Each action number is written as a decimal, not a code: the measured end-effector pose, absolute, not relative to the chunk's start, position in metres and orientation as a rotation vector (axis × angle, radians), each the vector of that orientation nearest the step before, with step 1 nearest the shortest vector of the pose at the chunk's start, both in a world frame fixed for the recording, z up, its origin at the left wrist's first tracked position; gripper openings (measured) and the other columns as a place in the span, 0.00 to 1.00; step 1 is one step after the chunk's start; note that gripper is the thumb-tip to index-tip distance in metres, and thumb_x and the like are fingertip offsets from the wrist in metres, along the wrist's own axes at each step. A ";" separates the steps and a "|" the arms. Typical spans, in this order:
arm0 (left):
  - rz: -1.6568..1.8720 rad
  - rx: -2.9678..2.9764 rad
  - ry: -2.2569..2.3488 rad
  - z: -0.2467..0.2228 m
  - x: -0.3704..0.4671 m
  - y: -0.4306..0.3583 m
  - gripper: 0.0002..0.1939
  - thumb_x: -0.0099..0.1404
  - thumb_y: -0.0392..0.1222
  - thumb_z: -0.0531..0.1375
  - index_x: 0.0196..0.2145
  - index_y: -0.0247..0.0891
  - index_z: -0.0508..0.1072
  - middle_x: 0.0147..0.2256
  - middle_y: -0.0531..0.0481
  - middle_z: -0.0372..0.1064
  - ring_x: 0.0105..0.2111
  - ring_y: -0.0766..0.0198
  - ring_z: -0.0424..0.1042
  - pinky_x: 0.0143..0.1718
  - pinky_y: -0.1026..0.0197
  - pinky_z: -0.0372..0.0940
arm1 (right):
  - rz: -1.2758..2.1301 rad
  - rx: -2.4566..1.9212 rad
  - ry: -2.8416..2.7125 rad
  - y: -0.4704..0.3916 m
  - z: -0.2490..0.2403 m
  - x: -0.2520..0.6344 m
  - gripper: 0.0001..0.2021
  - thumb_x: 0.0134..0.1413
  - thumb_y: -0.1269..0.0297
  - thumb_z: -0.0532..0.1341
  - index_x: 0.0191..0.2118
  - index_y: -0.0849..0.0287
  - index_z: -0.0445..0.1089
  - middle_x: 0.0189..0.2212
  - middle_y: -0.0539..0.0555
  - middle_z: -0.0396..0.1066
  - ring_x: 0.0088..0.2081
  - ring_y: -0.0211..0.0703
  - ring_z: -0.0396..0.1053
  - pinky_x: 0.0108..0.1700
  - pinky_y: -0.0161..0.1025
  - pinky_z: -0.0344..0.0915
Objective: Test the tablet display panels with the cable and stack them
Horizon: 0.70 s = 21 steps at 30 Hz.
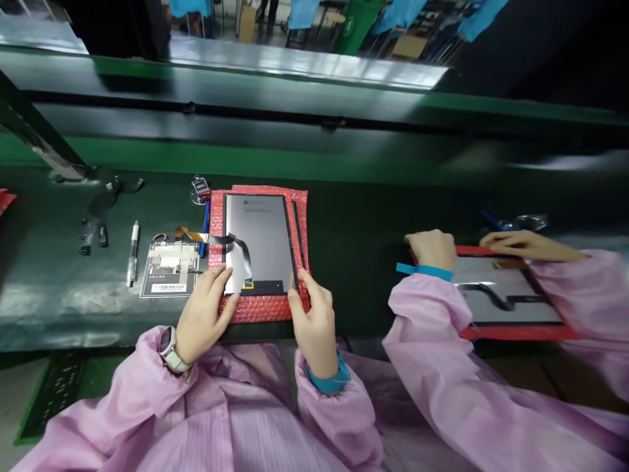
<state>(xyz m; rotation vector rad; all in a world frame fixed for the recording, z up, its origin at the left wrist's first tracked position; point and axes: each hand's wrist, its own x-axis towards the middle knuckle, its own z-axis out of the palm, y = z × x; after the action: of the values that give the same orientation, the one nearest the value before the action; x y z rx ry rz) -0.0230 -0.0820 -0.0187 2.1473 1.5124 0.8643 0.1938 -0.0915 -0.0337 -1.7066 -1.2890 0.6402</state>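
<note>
Loosely bent around the two lower corners of a display panel (260, 246), both bare hands touch its edges; the left hand (204, 314) has its thumb and fingertips slightly apart at the lower left edge, while the right hand (314, 318) sets its thumb by the lower right corner with its fingers along the outer side; whether either hand pinches the panel firmly, or reaches beneath it, cannot be told. The panel lies silver back upward on red bubble wrap (255, 311), which shows beyond it on the sides and below; a thin black strip (299, 229) lies on the wrap just beside the panel's right edge.

Black ribbon cable (240, 252) rises from near the panel's lower edge and bends over to the left, where it meets an orange flex piece (196, 236) above a flat battery module (170, 272); a blue tool (204, 229) lies between module and wrap, with a small shiny item (200, 189) near its upper end; farther left come a pen (133, 252) and several dark flexible parts (101, 206), all on the dark green bench (358, 242).

A pale-banded watch (170, 349) circles the left wrist; a blue strap (330, 377) circles the right; well apart to the right, a co-worker's hands (432, 250) are at a similar panel (491, 275) on red wrapping.
</note>
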 end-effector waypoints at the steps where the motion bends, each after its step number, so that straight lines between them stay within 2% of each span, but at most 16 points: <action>1: 0.868 2.108 1.525 -0.018 -0.021 -0.081 0.20 0.76 0.47 0.51 0.61 0.38 0.65 0.58 0.37 0.67 0.60 0.48 0.66 0.63 0.43 0.63 | 0.707 -1.698 -1.222 -0.090 -0.030 0.195 0.25 0.60 0.51 0.59 0.58 0.59 0.71 0.54 0.64 0.73 0.57 0.56 0.68 0.63 0.62 0.63; 5: 0.820 1.917 1.515 -0.010 -0.029 -0.080 0.22 0.76 0.52 0.51 0.60 0.39 0.67 0.57 0.39 0.69 0.58 0.50 0.68 0.63 0.44 0.63 | 0.958 -1.477 -1.007 -0.089 -0.003 0.197 0.24 0.60 0.52 0.60 0.58 0.58 0.70 0.55 0.62 0.73 0.56 0.53 0.72 0.62 0.58 0.67; 8: 0.760 1.767 1.436 -0.001 -0.043 -0.075 0.25 0.75 0.58 0.52 0.59 0.40 0.69 0.56 0.42 0.71 0.56 0.50 0.70 0.61 0.46 0.64 | 0.953 -1.313 -1.102 -0.096 0.025 0.182 0.20 0.63 0.57 0.59 0.59 0.54 0.68 0.58 0.58 0.71 0.60 0.51 0.70 0.64 0.54 0.67; 10: 0.755 1.676 1.396 0.006 -0.050 -0.067 0.25 0.74 0.61 0.51 0.54 0.40 0.74 0.51 0.43 0.75 0.52 0.50 0.73 0.58 0.47 0.66 | 0.900 -1.252 -1.228 -0.100 0.041 0.163 0.20 0.63 0.60 0.59 0.60 0.52 0.67 0.60 0.57 0.70 0.62 0.50 0.67 0.66 0.54 0.65; 12: 0.926 1.574 1.409 0.014 -0.054 -0.057 0.25 0.75 0.62 0.51 0.47 0.40 0.77 0.47 0.45 0.76 0.49 0.52 0.75 0.56 0.50 0.67 | 0.884 -1.158 -1.368 -0.101 0.052 0.140 0.21 0.64 0.62 0.58 0.62 0.51 0.65 0.61 0.56 0.68 0.63 0.49 0.65 0.67 0.53 0.63; 13: 1.076 1.506 1.405 0.019 -0.055 -0.051 0.24 0.74 0.61 0.52 0.47 0.40 0.77 0.48 0.45 0.76 0.50 0.53 0.74 0.57 0.51 0.67 | 0.891 -1.093 -1.445 -0.100 0.056 0.130 0.22 0.64 0.63 0.58 0.63 0.51 0.64 0.61 0.55 0.68 0.64 0.48 0.64 0.68 0.52 0.63; 15: 1.362 1.336 1.311 0.030 -0.056 -0.039 0.23 0.74 0.60 0.54 0.52 0.41 0.75 0.56 0.46 0.72 0.58 0.54 0.70 0.62 0.53 0.64 | 0.916 -0.945 -1.605 -0.095 0.059 0.111 0.24 0.63 0.64 0.59 0.64 0.52 0.63 0.61 0.54 0.68 0.63 0.46 0.63 0.68 0.49 0.63; 17: 1.442 1.161 1.175 0.041 -0.057 -0.030 0.26 0.71 0.59 0.58 0.60 0.43 0.71 0.62 0.47 0.66 0.63 0.54 0.65 0.65 0.54 0.61 | 0.954 -0.814 -1.753 -0.091 0.056 0.097 0.26 0.63 0.62 0.60 0.65 0.52 0.62 0.61 0.53 0.68 0.64 0.45 0.62 0.68 0.47 0.62; 21: 1.327 0.835 1.132 0.055 -0.070 -0.021 0.32 0.64 0.54 0.65 0.63 0.44 0.68 0.59 0.48 0.70 0.58 0.50 0.71 0.60 0.50 0.69 | 1.041 -0.825 -1.808 -0.086 0.035 0.080 0.27 0.65 0.54 0.59 0.66 0.53 0.59 0.65 0.56 0.63 0.66 0.46 0.58 0.70 0.50 0.59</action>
<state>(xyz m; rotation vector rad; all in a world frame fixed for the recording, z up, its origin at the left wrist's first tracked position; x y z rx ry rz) -0.0703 -0.0214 0.0548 0.8345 1.1323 1.3269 0.0804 -0.0858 0.0345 -0.8247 -1.8082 1.0411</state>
